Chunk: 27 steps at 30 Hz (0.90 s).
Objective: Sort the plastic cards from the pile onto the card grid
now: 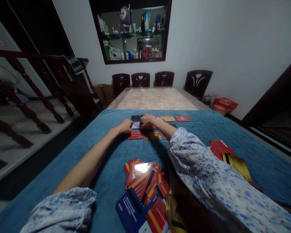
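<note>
Both hands reach to the far part of the blue cloth, where cards lie in rows. My left hand (126,126) has its fingers closed at the left edge of a pale card (136,125). My right hand (147,121) is bent over that card's right edge, fingers curled; the fingertips are partly hidden. Behind them lies a black card (136,117), with a beige card (167,119) and a red card (183,119) to the right. In the nearer row are a red card (135,135) and a gold card (153,136). My right forearm hides part of the rows.
A loose heap of red cards (145,184) and a blue card (129,207) lies close to me. More red cards (221,148) and a yellow card (237,165) are at the right, partly behind my sleeve. Chairs (164,79) stand beyond the table; a railing (26,81) runs left.
</note>
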{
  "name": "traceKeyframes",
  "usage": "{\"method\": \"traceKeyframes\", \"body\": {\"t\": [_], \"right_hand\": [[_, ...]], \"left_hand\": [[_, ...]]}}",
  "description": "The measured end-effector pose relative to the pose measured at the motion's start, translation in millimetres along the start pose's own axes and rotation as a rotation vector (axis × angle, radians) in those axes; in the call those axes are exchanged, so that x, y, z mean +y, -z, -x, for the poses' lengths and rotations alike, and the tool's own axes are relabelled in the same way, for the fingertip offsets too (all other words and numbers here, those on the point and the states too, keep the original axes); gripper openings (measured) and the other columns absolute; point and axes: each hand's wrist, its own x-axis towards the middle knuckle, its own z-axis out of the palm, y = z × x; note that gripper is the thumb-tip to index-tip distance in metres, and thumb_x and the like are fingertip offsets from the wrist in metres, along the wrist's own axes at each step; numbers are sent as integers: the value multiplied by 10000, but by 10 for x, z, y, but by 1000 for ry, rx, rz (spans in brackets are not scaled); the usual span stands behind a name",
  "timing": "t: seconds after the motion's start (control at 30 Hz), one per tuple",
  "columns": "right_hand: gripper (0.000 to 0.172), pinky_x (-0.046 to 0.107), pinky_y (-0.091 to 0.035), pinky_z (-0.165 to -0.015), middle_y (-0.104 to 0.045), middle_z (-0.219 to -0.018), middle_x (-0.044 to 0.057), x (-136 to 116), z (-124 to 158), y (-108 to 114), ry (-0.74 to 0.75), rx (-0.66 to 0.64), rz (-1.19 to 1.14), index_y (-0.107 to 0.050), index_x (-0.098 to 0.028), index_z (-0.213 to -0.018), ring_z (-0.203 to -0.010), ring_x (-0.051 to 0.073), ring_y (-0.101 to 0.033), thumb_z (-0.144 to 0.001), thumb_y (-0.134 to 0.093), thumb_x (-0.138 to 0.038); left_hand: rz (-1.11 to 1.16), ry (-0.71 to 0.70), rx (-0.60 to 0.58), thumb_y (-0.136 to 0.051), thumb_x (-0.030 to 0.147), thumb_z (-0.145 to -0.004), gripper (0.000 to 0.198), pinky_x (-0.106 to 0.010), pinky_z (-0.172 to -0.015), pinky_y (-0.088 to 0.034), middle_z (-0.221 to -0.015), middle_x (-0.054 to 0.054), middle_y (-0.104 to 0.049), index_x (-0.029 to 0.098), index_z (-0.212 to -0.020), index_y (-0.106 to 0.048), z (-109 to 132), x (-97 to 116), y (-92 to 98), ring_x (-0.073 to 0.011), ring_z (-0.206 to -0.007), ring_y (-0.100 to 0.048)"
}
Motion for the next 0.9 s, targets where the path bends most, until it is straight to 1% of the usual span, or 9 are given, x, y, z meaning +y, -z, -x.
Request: {"method": "traceKeyframes", "body": {"t": [0.17,0.3,0.43,0.53,0.63,0.7,0.8,0.9], "right_hand": [[418,333,-516,-836,-740,-1051,146,-39,20,22,-17,-13,0,-737,-148,-1068,-1142,320,-601,-761,-651,-418],[384,284,-524,-771,-753,-989,123,-65,62,48,-27,-24,1,-741,-150,-1055,-1061,281,-649,-759,-645,-374],[391,293,-525,-761,-749,-994,129,-65,93,71,-17,-16,16,-739,-146,-1055,-1019,282,-662,-737,-664,-361],[397,313,-523,-757,-740,-1028,146,-53,112,89,-7,4,25,-737,-143,-1046,-1031,301,-649,-745,-666,-391],[402,325,-512,-772,-727,-1073,151,-24,153,118,6,28,26,-733,-155,-1047,-1089,318,-611,-765,-661,-433],[393,340,-498,-812,-715,-1120,145,10,201,139,23,52,31,-729,-171,-1056,-1142,326,-572,-781,-657,-442],[374,378,-469,-869,-684,-1199,136,71,295,154,62,121,59,-723,-185,-1068,-1192,331,-525,-821,-628,-449],[349,396,-450,-878,-678,-1206,119,121,405,151,74,171,66,-715,-203,-1087,-1190,322,-516,-834,-624,-424]], "left_hand": [[6,22,25,-592,152,-719,316,-318,-918,-492,-1088,-116,-640,162,-1028,-654,-12,7,-71,-264,-1038,-603],[29,32,54,-595,158,-718,330,-320,-904,-495,-1073,-121,-637,143,-1043,-651,-3,-9,-99,-265,-1010,-607],[64,26,105,-581,181,-757,350,-320,-909,-488,-1074,-127,-640,117,-1097,-633,39,-35,-125,-265,-1001,-608],[89,19,138,-578,165,-761,324,-309,-909,-485,-1055,-124,-648,113,-1075,-638,59,-56,-145,-260,-1004,-608],[114,21,165,-556,129,-764,290,-297,-893,-488,-1037,-124,-653,110,-1038,-649,61,-78,-160,-251,-992,-614],[131,29,185,-536,101,-766,292,-301,-897,-489,-1046,-127,-650,109,-1034,-652,65,-96,-173,-251,-1001,-614],[168,39,230,-524,88,-769,301,-324,-941,-483,-1076,-127,-641,114,-1039,-653,93,-130,-209,-252,-1030,-606],[218,26,300,-533,109,-777,291,-352,-989,-470,-1086,-132,-624,113,-1043,-651,144,-165,-263,-253,-1055,-592]]}}
